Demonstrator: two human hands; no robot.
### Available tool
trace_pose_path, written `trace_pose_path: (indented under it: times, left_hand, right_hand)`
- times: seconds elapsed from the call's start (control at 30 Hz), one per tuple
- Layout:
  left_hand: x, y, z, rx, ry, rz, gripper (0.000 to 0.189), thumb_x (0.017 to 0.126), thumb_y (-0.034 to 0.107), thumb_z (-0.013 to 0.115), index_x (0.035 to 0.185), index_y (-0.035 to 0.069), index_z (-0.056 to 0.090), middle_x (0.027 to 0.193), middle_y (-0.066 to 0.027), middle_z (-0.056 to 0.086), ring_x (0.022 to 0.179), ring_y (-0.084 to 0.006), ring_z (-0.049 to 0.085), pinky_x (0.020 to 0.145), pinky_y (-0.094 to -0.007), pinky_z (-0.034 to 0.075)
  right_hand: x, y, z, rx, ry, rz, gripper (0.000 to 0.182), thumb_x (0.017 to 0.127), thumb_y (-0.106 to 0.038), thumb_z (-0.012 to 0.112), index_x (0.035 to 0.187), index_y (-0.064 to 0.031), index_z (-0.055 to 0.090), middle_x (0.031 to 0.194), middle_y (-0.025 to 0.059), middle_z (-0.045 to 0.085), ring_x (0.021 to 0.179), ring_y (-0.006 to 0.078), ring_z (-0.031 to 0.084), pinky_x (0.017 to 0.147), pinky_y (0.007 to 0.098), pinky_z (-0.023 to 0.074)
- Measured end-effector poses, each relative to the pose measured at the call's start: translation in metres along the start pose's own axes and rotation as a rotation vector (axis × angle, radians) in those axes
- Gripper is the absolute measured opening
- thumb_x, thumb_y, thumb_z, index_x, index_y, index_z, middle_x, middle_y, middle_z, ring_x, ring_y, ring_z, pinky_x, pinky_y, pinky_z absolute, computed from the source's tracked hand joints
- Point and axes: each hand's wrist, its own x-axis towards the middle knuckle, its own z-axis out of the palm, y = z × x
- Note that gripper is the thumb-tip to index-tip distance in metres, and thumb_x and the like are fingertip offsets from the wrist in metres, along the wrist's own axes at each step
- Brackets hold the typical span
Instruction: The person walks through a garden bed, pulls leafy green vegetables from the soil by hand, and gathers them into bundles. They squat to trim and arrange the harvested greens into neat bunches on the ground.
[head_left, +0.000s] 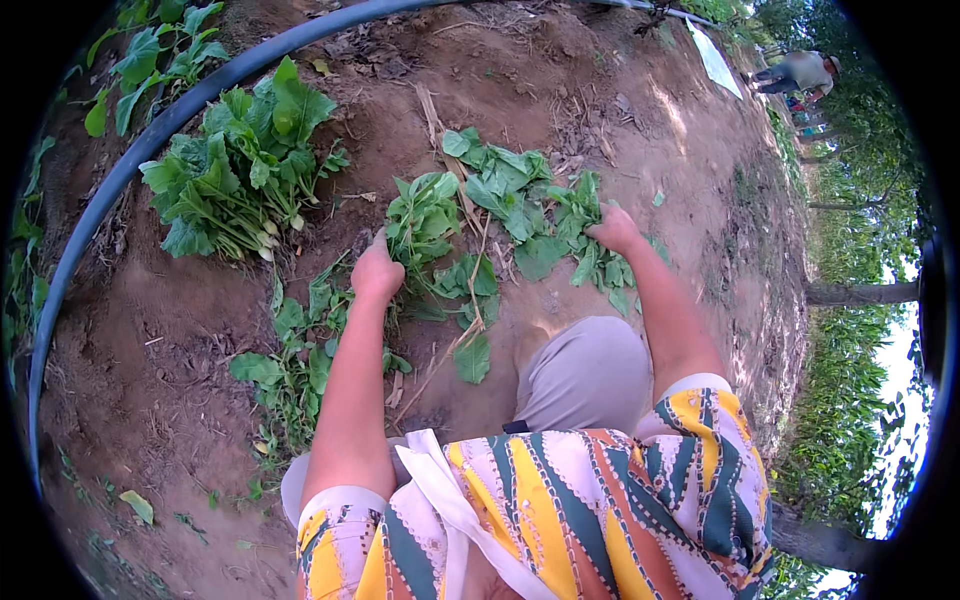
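My left hand (377, 271) is closed at the side of a small bunch of leafy greens (424, 214), its thumb or finger along the leaves. The bunch looks held just off the soil, its lower stems partly hidden. On the right, my right hand (616, 229) grips a clump of green leaves (577, 206), with more leaves hanging below. Large loose leaves (510, 180) lie on the ground between my two hands. A heap of leafy greens with pale stem bases and small whitish roots (232, 172) rests at the upper left, apart from my left hand.
A dark hose or pipe (142, 146) curves across the left and top. Cut weeds (296, 375) lie by my left forearm. Dry stalks (474, 292) cross the soil near my knee (589, 371). A white sheet (714, 60) and another person (806, 73) are far off, near trees.
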Motion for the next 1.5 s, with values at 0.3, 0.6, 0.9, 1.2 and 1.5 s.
trace_pose_path:
  times: [0.3, 0.6, 0.9, 1.2, 1.5]
  left_hand:
    - [-0.035, -0.057, 0.018, -0.321, 0.212, -0.105, 0.068, 0.065, 0.007, 0.057, 0.128, -0.012, 0.041, 0.116, -0.023, 0.058, 0.103, -0.0279, 0.057, 0.092, -0.0306, 0.042]
    - [-0.07, 0.009, 0.055, -0.497, 0.093, -0.315, 0.057, 0.067, 0.001, 0.056, 0.122, -0.008, 0.046, 0.11, -0.0131, 0.058, 0.096, -0.0203, 0.054, 0.089, -0.0277, 0.041]
    - [-0.022, 0.071, 0.081, -0.383, -0.042, -0.182, 0.057, 0.069, -0.001, 0.052, 0.125, -0.008, 0.044, 0.106, -0.0131, 0.058, 0.09, -0.0187, 0.055, 0.085, -0.0275, 0.043]
    - [-0.014, 0.11, 0.091, -0.311, -0.097, -0.176, 0.056, 0.069, -0.001, 0.053, 0.124, -0.004, 0.045, 0.102, -0.0113, 0.06, 0.086, -0.0194, 0.057, 0.077, -0.0283, 0.046]
    - [-0.021, 0.087, 0.087, -0.341, -0.058, -0.14, 0.06, 0.067, -0.001, 0.054, 0.125, -0.009, 0.043, 0.111, -0.0132, 0.058, 0.095, -0.0206, 0.055, 0.088, -0.0276, 0.042]
  right_hand:
    - [0.128, -0.019, 0.056, -0.02, -0.086, -0.01, 0.099, 0.06, -0.048, 0.079, 0.142, -0.0214, 0.03, 0.138, 0.0164, 0.04, 0.123, 0.0364, 0.044, 0.098, 0.0479, 0.04]
    - [0.11, -0.025, 0.157, 0.275, 0.166, -0.243, 0.057, 0.068, -0.03, 0.076, 0.121, -0.0241, 0.054, 0.106, 0.0097, 0.052, 0.115, 0.0349, 0.046, 0.089, 0.0474, 0.0384]
    - [0.037, 0.12, 0.138, 1.026, 0.447, 0.163, 0.045, 0.077, -0.021, 0.07, 0.118, -0.008, 0.055, 0.101, 0.0112, 0.062, 0.094, 0.0253, 0.061, 0.083, 0.034, 0.0467]
    - [0.012, 0.33, 0.137, 0.552, 0.21, 1.134, 0.104, 0.064, -0.056, 0.074, 0.144, -0.0171, 0.022, 0.138, 0.0229, 0.037, 0.122, 0.0426, 0.042, 0.098, 0.0523, 0.0372]
    - [0.043, 0.257, 0.143, 0.401, 0.542, 0.734, 0.038, 0.074, -0.021, 0.067, 0.109, -0.0154, 0.056, 0.099, 0.0101, 0.059, 0.092, 0.0318, 0.059, 0.078, 0.0425, 0.0484]
